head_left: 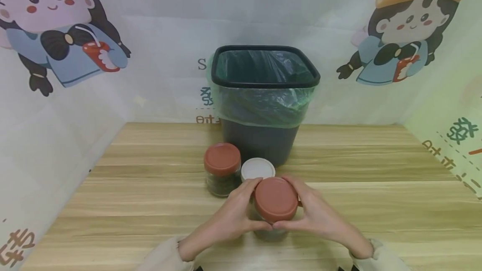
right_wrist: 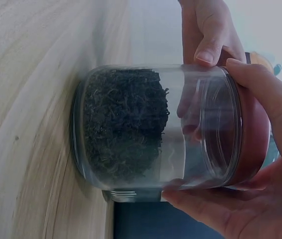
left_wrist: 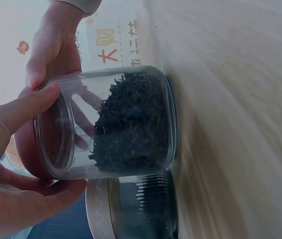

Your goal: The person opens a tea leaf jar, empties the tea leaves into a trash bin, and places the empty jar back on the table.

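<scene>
Both hands grip a clear glass jar (left_wrist: 131,119) with a red-brown lid (head_left: 276,198), one from each side near its top. Dark, dry leaf-like bits fill a good part of the jar. My left hand (head_left: 237,212) curls its thumb and fingers round the left side, and my right hand (head_left: 316,212) does the same on the right. In the head view the two thumbs meet at the front of the lid. Just behind stands a smaller jar with a white lid (head_left: 258,168), partly hidden by the held one. To its left is another red-lidded jar (head_left: 222,168).
A dark bin (head_left: 260,141) with a black rim and a green plastic liner stands behind the jars, close to them. The wooden tabletop (head_left: 150,187) stretches to both sides. Printed cloth with cartoon figures (head_left: 165,32) hangs behind and beside the table.
</scene>
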{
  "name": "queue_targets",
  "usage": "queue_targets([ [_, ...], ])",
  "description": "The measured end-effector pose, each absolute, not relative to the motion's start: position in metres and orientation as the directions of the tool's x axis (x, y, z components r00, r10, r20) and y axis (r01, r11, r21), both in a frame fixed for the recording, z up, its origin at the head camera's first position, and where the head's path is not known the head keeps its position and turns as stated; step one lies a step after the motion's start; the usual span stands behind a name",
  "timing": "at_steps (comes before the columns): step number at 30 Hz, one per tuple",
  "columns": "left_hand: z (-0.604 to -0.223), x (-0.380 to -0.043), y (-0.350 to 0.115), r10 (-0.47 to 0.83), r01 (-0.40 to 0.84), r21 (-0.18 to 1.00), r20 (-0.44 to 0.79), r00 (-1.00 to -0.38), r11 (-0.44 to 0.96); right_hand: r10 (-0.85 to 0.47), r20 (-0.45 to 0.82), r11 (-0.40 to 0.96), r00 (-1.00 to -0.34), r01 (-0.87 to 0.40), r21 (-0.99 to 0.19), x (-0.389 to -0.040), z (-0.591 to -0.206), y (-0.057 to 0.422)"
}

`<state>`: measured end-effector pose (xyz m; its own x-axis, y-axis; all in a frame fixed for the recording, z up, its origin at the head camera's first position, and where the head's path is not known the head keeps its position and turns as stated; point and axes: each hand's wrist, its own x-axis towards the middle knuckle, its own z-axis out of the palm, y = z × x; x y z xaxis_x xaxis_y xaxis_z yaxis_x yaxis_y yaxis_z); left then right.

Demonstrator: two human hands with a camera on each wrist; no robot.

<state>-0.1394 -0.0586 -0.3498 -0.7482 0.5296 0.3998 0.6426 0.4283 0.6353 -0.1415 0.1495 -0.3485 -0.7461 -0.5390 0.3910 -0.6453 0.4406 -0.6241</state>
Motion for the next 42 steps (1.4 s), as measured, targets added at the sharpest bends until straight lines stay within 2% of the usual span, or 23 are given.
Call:
queue_targets([
  [9,-0.36,-0.141,-0.072,0.534,0.572,0.736,0.34,-0.774,0.362,-0.531,0.35,0.441,-0.772,-0.605,-0.663,-0.14,-0.349,0.142],
  [18,-0.363,-0.145,-0.079,0.58,0.547,0.789,0.315,-0.751,0.28,-0.521,0.356,0.404,-0.776,-0.592,-0.698,-0.139,-0.352,0.135],
  [22,-0.364,-0.145,-0.08,0.594,0.539,0.795,0.297,-0.748,0.28,-0.53,0.363,0.377,-0.766,-0.596,-0.708,-0.139,-0.353,0.132],
  [27,-0.367,-0.145,-0.082,0.585,0.48,0.824,0.238,-0.775,0.301,-0.551,0.361,0.361,-0.753,-0.604,-0.71,-0.138,-0.353,0.13],
  [31,-0.369,-0.146,-0.083,0.585,0.455,0.839,0.217,-0.781,0.297,-0.545,0.377,0.455,-0.749,-0.642,-0.617,-0.136,-0.348,0.126],
  [38,-0.368,-0.147,-0.08,0.569,0.474,0.825,0.239,-0.787,0.308,-0.495,0.498,0.659,-0.712,-0.681,-0.319,-0.129,-0.345,0.109],
  [42,-0.37,-0.148,-0.078,0.561,0.489,0.825,0.271,-0.782,0.283,-0.471,0.543,0.697,-0.695,-0.671,-0.253,-0.126,-0.347,0.104],
])
